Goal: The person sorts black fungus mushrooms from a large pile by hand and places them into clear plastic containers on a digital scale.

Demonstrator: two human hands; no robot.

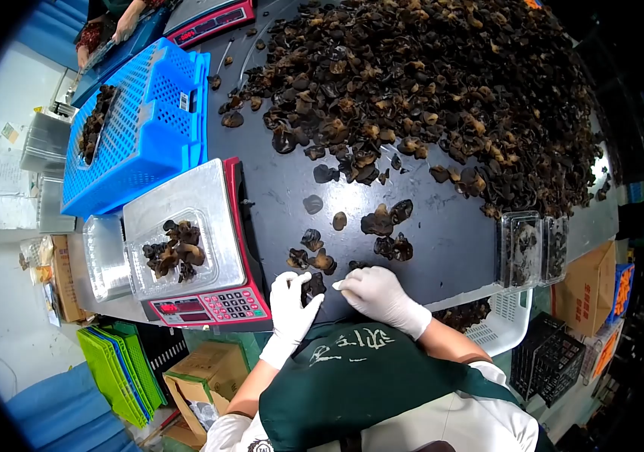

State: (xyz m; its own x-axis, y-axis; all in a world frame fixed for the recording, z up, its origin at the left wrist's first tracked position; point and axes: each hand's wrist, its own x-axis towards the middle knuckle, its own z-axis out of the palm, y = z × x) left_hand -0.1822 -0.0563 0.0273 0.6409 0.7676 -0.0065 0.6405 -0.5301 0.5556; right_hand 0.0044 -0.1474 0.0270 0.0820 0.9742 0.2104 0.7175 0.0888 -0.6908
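Both my hands wear white gloves at the table's near edge. My left hand is closed on a dark wood ear mushroom, gripped between thumb and fingers. Just to the right, my right hand has its fingertips pinched together; whatever they hold, if anything, is hidden. Beyond the hands lie loose wood ear pieces and a further small cluster. Left of my left hand stands a red scale, bearing an open clear plastic box with several wood ears in it.
A big heap of wood ears covers the table's far right. Blue crates stand at the left, clear boxes at the right edge. Below the edge is a white basket. Another person's hand shows at top left.
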